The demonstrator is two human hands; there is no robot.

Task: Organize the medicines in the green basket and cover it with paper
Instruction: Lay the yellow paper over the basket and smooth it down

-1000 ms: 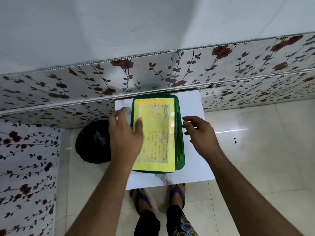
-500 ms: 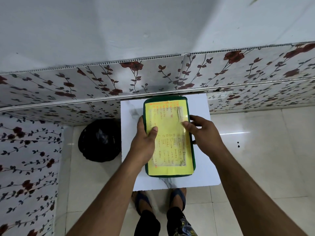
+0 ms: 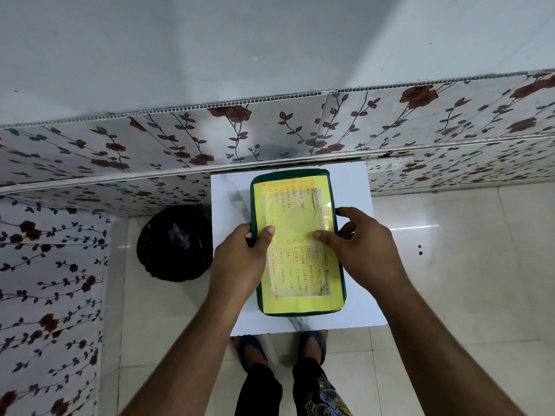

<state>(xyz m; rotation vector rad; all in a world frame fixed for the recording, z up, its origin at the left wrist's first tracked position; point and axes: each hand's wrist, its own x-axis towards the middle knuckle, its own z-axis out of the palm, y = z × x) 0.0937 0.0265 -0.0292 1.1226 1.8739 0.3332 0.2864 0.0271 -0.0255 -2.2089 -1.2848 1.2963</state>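
The green basket (image 3: 289, 173) stands on a small white marble-patterned table (image 3: 229, 202). A yellow paper (image 3: 288, 217) with handwritten lines lies flat over its top and hides whatever is inside. My left hand (image 3: 241, 256) grips the basket's left rim, thumb pressed on the paper. At the right rim, my right hand (image 3: 362, 247) curls around the edge with its thumb on the paper too. No medicines are visible.
A black bin with a dark bag (image 3: 175, 243) stands on the floor left of the table. Floral wall panels (image 3: 120, 151) run behind the table and along the left. My sandalled feet (image 3: 282, 346) show below the table's front edge. Pale floor tiles (image 3: 465, 265) lie to the right.
Both hands came in from beside the basket onto its rims, thumbs pressing the paper. The view shifted, so the basket sits further right in frame.
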